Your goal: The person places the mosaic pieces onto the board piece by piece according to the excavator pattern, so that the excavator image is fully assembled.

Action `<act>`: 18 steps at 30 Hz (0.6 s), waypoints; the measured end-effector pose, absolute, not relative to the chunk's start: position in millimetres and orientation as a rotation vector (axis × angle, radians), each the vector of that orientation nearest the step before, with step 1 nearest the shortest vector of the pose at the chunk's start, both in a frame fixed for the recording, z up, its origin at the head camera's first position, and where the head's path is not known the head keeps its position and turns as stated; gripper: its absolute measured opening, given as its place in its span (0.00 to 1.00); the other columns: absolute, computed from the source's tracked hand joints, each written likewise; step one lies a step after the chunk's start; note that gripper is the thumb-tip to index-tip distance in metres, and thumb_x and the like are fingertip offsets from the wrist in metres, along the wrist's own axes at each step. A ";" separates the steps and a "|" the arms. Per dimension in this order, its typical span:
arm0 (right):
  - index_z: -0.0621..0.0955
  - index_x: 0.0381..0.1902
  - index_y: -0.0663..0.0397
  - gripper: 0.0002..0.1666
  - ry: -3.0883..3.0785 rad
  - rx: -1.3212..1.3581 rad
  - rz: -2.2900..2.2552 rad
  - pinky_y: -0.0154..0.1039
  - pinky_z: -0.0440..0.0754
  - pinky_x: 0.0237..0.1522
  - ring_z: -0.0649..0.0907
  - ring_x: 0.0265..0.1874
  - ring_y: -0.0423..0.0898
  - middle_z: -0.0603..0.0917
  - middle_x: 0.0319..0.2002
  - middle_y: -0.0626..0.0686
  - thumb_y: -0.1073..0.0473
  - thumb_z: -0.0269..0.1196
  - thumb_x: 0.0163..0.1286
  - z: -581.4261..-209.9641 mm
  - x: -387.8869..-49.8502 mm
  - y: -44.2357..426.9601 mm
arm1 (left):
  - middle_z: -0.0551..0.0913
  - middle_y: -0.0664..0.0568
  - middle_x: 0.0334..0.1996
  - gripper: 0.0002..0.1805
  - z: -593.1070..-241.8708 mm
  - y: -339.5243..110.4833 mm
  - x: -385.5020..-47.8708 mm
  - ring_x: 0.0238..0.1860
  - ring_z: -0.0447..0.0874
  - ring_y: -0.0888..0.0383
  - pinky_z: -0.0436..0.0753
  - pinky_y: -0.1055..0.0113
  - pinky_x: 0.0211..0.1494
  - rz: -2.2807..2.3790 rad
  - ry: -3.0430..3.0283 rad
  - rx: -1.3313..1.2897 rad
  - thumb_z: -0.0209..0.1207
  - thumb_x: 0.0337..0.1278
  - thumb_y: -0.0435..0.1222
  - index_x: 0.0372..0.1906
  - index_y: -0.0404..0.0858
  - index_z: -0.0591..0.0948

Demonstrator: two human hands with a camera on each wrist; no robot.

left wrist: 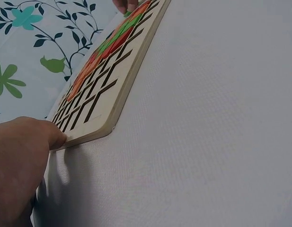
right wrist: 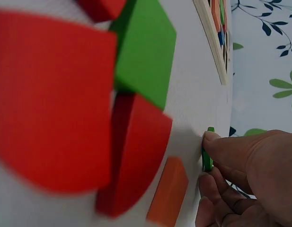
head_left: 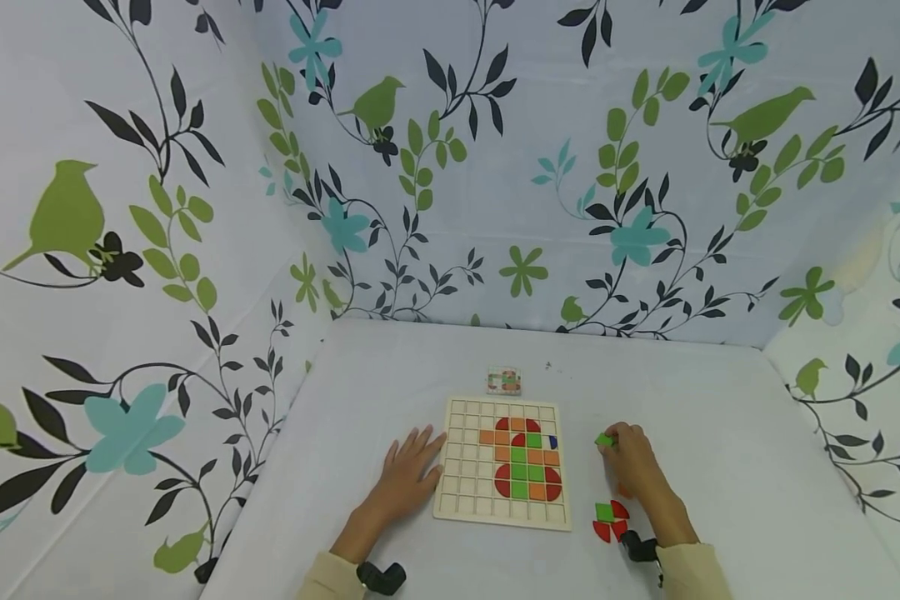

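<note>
A wooden grid board lies on the white table, its right half partly filled with red, orange and green pieces and one blue piece. My left hand rests beside the board's left edge with fingers spread; the thumb touches the rim in the left wrist view. To the right of the board my right hand pinches a green block between thumb and fingers, just above the table. Under that hand lies an orange block. Nearer the body sit a green square block and several red quarter-round blocks.
A small picture card with a coloured pattern lies behind the board. Patterned cloth with birds and leaves hangs at the back and sides of the table. Each wrist wears a black camera band.
</note>
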State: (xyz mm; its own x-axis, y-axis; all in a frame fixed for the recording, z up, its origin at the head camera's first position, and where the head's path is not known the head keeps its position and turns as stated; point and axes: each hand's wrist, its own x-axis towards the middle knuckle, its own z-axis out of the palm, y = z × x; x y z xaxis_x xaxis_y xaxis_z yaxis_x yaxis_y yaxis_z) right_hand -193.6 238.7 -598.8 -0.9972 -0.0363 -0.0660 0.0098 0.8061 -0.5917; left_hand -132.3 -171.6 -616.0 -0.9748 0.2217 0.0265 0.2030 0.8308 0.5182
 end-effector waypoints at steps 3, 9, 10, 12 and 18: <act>0.77 0.57 0.72 0.18 2.894 -0.023 -0.964 0.58 0.84 0.56 0.81 0.48 0.58 0.79 0.49 0.67 0.64 0.65 0.75 -598.4 -206.6 224.0 | 0.62 0.43 0.82 0.30 -615.0 -171.3 -132.5 0.84 0.53 0.38 0.50 0.29 0.80 0.841 2.965 0.342 0.55 0.78 0.43 0.80 0.46 0.69; 0.78 0.57 0.69 0.18 2.890 -0.025 -0.975 0.58 0.82 0.56 0.80 0.50 0.59 0.79 0.52 0.66 0.63 0.65 0.75 -586.9 -223.8 187.6 | 0.62 0.44 0.83 0.31 -618.2 -171.4 -131.9 0.84 0.53 0.39 0.50 0.30 0.81 0.831 2.963 0.337 0.55 0.78 0.44 0.81 0.47 0.69; 0.78 0.57 0.69 0.19 2.885 -0.036 -0.975 0.58 0.82 0.57 0.80 0.51 0.59 0.78 0.53 0.66 0.63 0.65 0.75 -584.1 -225.6 180.0 | 0.61 0.44 0.83 0.31 -618.9 -171.5 -131.8 0.84 0.53 0.39 0.49 0.30 0.81 0.827 2.964 0.336 0.55 0.78 0.44 0.81 0.47 0.68; 0.79 0.57 0.67 0.18 2.880 -0.095 -0.965 0.58 0.83 0.58 0.80 0.52 0.59 0.79 0.54 0.65 0.62 0.66 0.75 -578.3 -228.7 163.6 | 0.61 0.44 0.83 0.31 -619.8 -171.4 -131.8 0.84 0.53 0.39 0.49 0.30 0.81 0.823 2.968 0.338 0.55 0.78 0.44 0.81 0.47 0.69; 0.81 0.57 0.63 0.18 2.764 -0.383 -1.067 0.53 0.87 0.50 0.84 0.50 0.55 0.80 0.51 0.59 0.61 0.69 0.75 -570.4 -231.1 112.1 | 0.61 0.44 0.83 0.31 -620.0 -172.6 -133.0 0.84 0.53 0.38 0.49 0.30 0.81 0.801 2.964 0.344 0.55 0.78 0.44 0.81 0.48 0.68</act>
